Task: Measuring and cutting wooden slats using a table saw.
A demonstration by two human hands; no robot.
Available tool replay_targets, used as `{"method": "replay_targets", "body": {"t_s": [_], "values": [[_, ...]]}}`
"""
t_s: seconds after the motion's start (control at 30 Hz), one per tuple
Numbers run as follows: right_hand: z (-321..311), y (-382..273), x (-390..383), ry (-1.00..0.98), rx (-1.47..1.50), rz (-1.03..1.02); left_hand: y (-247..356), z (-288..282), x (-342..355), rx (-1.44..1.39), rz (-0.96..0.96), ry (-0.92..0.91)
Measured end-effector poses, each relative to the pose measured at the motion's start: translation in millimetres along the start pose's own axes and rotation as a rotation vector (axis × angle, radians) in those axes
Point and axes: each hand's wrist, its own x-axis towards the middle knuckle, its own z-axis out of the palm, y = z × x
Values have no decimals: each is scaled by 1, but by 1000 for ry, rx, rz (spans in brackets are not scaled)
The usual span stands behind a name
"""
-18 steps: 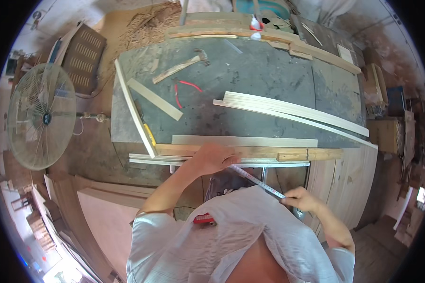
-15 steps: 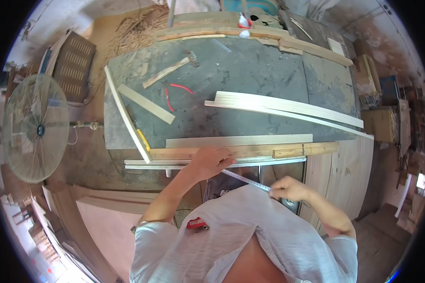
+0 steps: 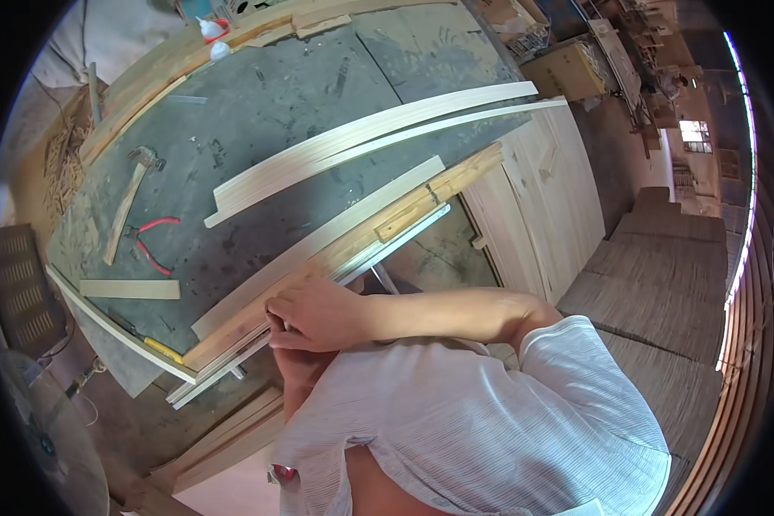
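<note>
Mostly hidden, left hand point(image 3: 302, 364) beneath right hand point(image 3: 320, 313) | can't make out either grip's state | fan point(image 3: 53, 439) cut off, lower left

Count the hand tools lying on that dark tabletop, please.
3: a hammer toward the left, red-handled pliers just right of its handle, and a yellow-handled tool beside the wooden strip near the lower-left corner. Others may be hidden.

No legible lettering, labels, numbers or signs anywhere.
</note>
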Motion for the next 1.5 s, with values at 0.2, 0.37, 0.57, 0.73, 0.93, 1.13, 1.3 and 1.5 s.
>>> {"method": "replay_targets", "body": {"t_s": [0.2,0.37,0.57,0.73,0.93,1.13,1.3,1.5], "values": [[-47,41,-21,76,-127,12,64,-24,14,213,-88,348],[-101,157,-74,218,-177,110,118,-38,49,1076,212,374],[-182,268,-71,490,-474,139,82,-51,94,1985,365,410],[-211,334,-50,435,-556,32,48,-62,95,2075,563,576],[-221,361,-52,223,-476,-10,48,-69,89,2046,530,665],[-235,375,-50,147,-466,-33,46,-72,92,2076,519,677],[-244,387,-48,100,-439,-96,45,-71,95,2121,518,670],[-265,386,-51,94,-427,-139,43,-61,97,2273,594,777]]}}
